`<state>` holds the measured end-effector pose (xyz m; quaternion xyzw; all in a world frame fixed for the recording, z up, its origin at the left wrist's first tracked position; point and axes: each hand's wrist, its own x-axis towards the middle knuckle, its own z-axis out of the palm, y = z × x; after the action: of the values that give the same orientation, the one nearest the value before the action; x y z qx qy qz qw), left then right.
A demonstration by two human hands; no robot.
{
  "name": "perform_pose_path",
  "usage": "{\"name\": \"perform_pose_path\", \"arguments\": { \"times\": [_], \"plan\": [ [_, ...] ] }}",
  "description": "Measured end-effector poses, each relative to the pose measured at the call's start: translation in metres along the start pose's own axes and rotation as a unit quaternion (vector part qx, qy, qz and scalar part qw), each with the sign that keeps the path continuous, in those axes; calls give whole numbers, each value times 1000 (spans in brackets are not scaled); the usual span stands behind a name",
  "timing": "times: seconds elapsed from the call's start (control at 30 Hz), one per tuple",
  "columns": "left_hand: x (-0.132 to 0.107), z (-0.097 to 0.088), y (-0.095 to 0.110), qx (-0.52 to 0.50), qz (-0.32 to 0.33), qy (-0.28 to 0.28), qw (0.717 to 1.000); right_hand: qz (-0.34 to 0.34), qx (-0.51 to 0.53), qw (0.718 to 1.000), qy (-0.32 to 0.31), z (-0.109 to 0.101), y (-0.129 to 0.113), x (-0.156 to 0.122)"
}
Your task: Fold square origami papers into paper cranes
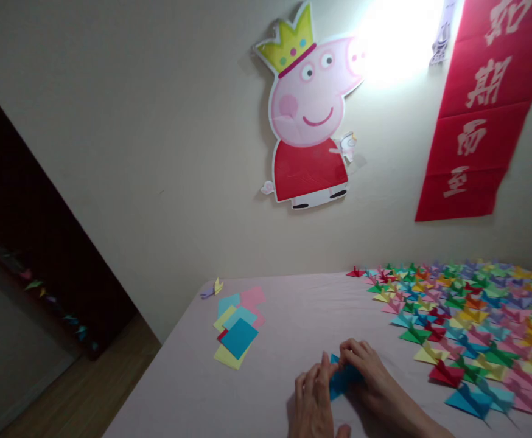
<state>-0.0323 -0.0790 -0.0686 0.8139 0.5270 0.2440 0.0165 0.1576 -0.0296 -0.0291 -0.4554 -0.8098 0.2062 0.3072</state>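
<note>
A blue sheet of origami paper (339, 384) lies low on the cloth-covered surface between my two hands, partly folded and partly hidden by them. My left hand (312, 398) presses along its left edge, fingers close together and fingertips at the paper's upper corner. From the other side, my right hand (370, 372) curls over the sheet, with its fingertips pinched at the top edge near the left fingertips. Its palm covers much of the sheet's right part.
Loose coloured paper squares (240, 338) overlap to the left. Many folded paper cranes (471, 340) fill the right side in rows. Two small folded pieces (213, 288) sit at the far left corner. Behind the pale pink cloth (179, 371) stands a wall with a cartoon pig cutout (309, 121) and red banner (471, 146).
</note>
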Motion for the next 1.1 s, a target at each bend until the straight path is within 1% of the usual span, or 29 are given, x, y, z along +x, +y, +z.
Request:
{"name": "perform_pose_path", "arguments": {
  "times": [0.07, 0.1, 0.17, 0.23, 0.33, 0.4, 0.43, 0.5, 0.57, 0.63, 0.67, 0.7, 0.73, 0.77, 0.83, 0.87, 0.93, 1.0, 1.1],
  "plan": [
    [0, 8, -7, -15, 43, 13, 999, -19, -22, 1000, 3, -2, 3, -1],
    [1, 13, -11, -14, 68, 28, 997, -25, -32, 999, 0, -4, 5, -2],
    [1, 25, -18, 11, 124, 76, 989, -41, -44, 998, -14, -10, 7, -3],
    [2, 37, -22, 48, 165, 126, 977, -58, -46, 996, -41, -18, 8, -4],
    [3, 49, -17, 99, 179, 196, 959, -49, -39, 995, -76, -29, 6, -10],
    [2, 51, -10, 97, 161, 239, 952, -33, -15, 996, -84, -35, 2, -15],
    [2, 50, -6, 82, 154, 252, 952, -27, 2, 996, -85, -38, -1, -17],
    [0, 46, -1, 35, 139, 242, 960, -20, 36, 995, -91, -40, -5, -19],
    [-1, 41, 1, -3, 111, 197, 974, -1, 62, 994, -85, -39, -6, -17],
    [-3, 39, 0, -15, 68, 141, 988, 47, 74, 994, -62, -34, -4, -12],
    [-4, 39, -2, -15, 51, 121, 991, 77, 71, 993, -50, -31, -3, -9],
    [-4, 40, -4, -12, 49, 109, 993, 106, 65, 991, -39, -28, -1, -5],
    [-3, 42, -6, -6, 61, 109, 992, 130, 55, 989, -33, -25, 0, -2],
    [-3, 44, -8, 1, 82, 123, 989, 149, 46, 987, -30, -23, 1, 0],
    [-1, 47, -11, 19, 122, 181, 976, 165, 30, 985, -34, -21, 2, 4],
    [0, 48, -12, 27, 132, 211, 968, 167, 25, 985, -37, -20, 2, 5],
    [1, 46, -13, 39, 124, 254, 959, 167, 17, 985, -41, -20, 1, 6],
    [-1, 39, -14, 56, 104, 252, 961, 165, 8, 985, -41, -20, 0, 6],
    [-5, 28, -12, 115, 80, 216, 966, 166, -7, 986, -32, -17, -2, 6]
  ]
}}
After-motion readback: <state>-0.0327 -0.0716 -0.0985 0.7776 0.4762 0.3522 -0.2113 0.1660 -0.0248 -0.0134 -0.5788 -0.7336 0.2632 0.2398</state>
